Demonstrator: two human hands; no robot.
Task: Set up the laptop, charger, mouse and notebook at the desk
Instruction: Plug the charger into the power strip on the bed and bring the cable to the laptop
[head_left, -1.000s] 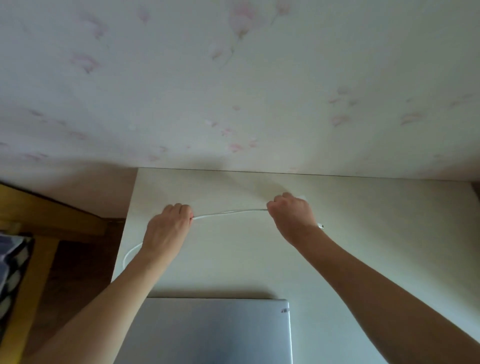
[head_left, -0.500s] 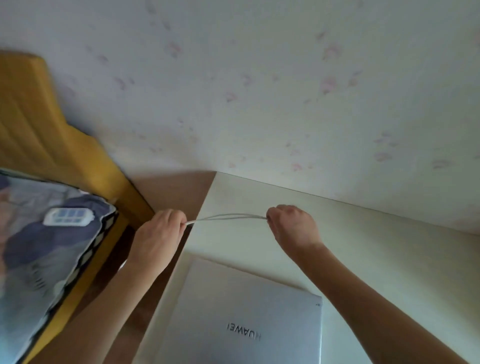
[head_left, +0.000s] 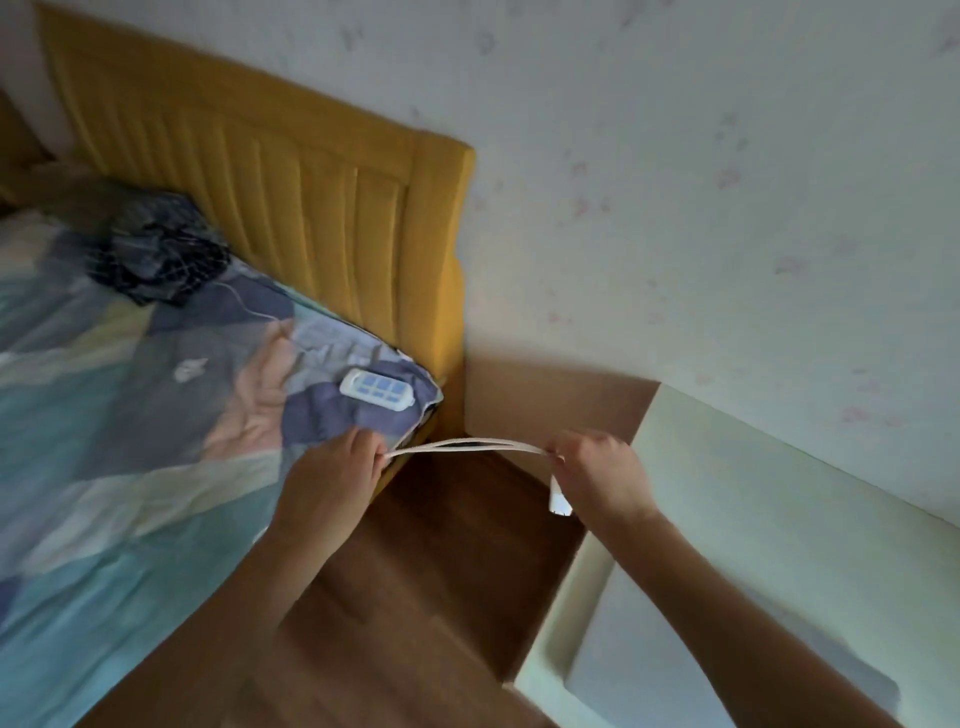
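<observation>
A white charger cable (head_left: 467, 445) is stretched between my two hands above the gap between bed and desk. My left hand (head_left: 332, 467) pinches one end near the bed's corner. My right hand (head_left: 602, 475) grips the other end, and a white plug (head_left: 558, 496) hangs just below that fist. The silver laptop (head_left: 675, 675) lies closed on the pale desk (head_left: 779, 493) at the lower right, partly behind my right forearm. No mouse or notebook is in view.
A bed with a patterned blue cover (head_left: 130, 441) and a yellow padded headboard (head_left: 291, 208) fills the left. A white power strip (head_left: 376, 389) lies at the bed's corner, a dark cloth (head_left: 156, 249) further back. Brown wooden floor (head_left: 415, 597) separates bed and desk.
The view has swung left from the desk toward the bed. Both hands kept hold of the cable and moved left off the desk, now over the floor gap. The plug has come into sight.
</observation>
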